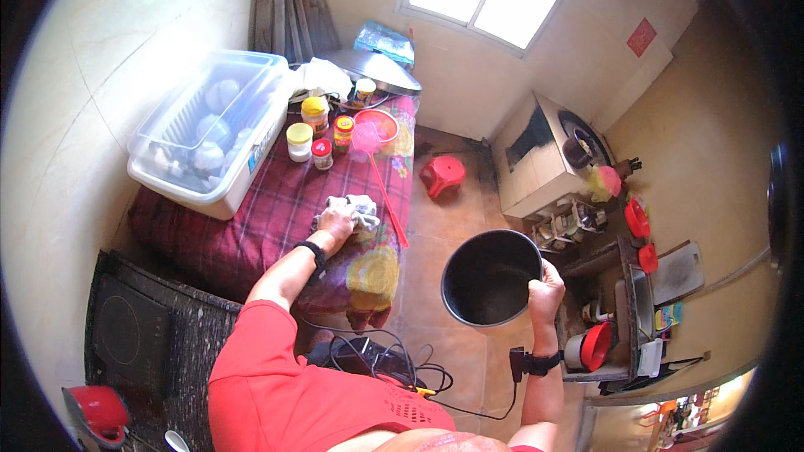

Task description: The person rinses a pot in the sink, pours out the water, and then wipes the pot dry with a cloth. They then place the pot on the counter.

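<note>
My left hand [337, 223] is closed on a crumpled grey-and-white cloth [363, 211], pressed to the plaid tablecloth [276, 245] of the table. Out to the right, my right hand [548, 292] grips the rim of a dark-lined round pot [487, 279]. The pot hangs over the tiled floor, its mouth tilted up towards me, and its dark inside shows no contents. A red plastic fly swatter [388, 198] lies just beyond the cloth, its head against a red-rimmed bowl [384, 125].
Several jars [300, 141] and a lidded plastic dish box [213, 132] stand on the table, with a large metal lid [370, 70] behind. On the floor sits a red stool [443, 174]. A stove [534, 163] and sink [642, 304] line the right wall. Black cables [402, 358] hang before me.
</note>
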Demonstrator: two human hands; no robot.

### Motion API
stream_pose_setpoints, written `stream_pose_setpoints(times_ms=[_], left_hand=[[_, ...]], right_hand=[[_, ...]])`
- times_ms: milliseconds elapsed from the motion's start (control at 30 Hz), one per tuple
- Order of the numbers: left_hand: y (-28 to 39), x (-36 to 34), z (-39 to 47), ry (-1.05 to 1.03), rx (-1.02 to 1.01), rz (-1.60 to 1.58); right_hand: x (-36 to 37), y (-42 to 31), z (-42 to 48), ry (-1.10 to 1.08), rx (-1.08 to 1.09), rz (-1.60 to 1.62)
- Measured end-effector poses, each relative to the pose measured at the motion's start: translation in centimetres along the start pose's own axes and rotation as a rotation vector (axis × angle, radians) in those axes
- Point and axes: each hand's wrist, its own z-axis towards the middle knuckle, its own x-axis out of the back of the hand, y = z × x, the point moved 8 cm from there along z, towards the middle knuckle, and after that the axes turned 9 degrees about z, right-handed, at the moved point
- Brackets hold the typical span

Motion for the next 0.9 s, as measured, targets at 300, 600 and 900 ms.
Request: stream_pose_setpoints(times_ms=[300, 600, 900], left_hand=[[-1.1, 6.3, 1.0, -0.058, 0.391, -0.715], [6.7, 9.5, 2.9, -0.159, 0.169, -1.428], [14.9, 9.8, 1.8, -0.313, -0.113, -1.494]], right_hand=[[-2.7, -4.4, -1.3, -0.145, 0.252, -0.468], [-9.3, -5.5, -1.8, -0.339, 0.627, -0.590], [-13.2, -8.6, -3.1, -0.401, 0.820, -0.630]])
